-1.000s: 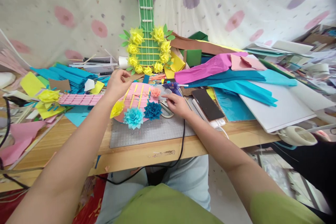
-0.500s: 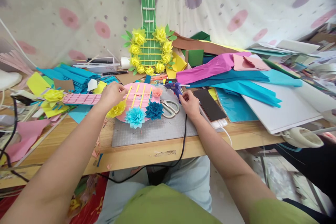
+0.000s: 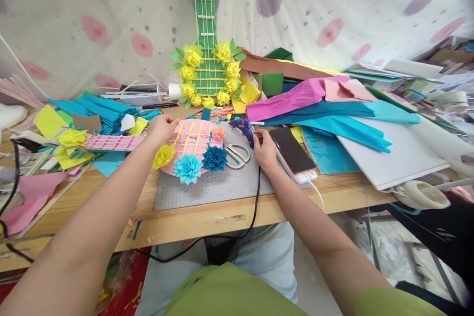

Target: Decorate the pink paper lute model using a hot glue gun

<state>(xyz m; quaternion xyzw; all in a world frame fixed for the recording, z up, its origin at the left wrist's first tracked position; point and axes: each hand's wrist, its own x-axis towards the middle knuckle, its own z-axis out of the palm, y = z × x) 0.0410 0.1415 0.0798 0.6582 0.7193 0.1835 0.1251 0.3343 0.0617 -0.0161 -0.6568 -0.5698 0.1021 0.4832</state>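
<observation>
A pink paper guitar (image 3: 193, 134) lies on the grey cutting mat (image 3: 218, 192), its neck pointing left, with yellow strips across the body. Paper flowers in yellow, light blue (image 3: 187, 168), dark blue (image 3: 215, 158) and coral line its edge. My left hand (image 3: 161, 129) is over the joint of neck and body, fingers pinched together; what they hold, if anything, is hidden. My right hand (image 3: 264, 149) closes on the handle of a blue hot glue gun (image 3: 242, 127), whose nozzle points right. Scissors (image 3: 237, 156) lie between the guitar and the glue gun.
A green paper guitar (image 3: 206, 34) ringed with yellow flowers stands at the back. Right of my hand, a phone (image 3: 292, 149) rests on a white power strip. Crepe paper (image 3: 333, 126) piles up at right. The glue gun's black cord (image 3: 256, 197) hangs over the table edge.
The view has shifted slightly, so things sit a little further left. Both hands keep nearly the same places, the left by the guitar and the right at the glue gun.
</observation>
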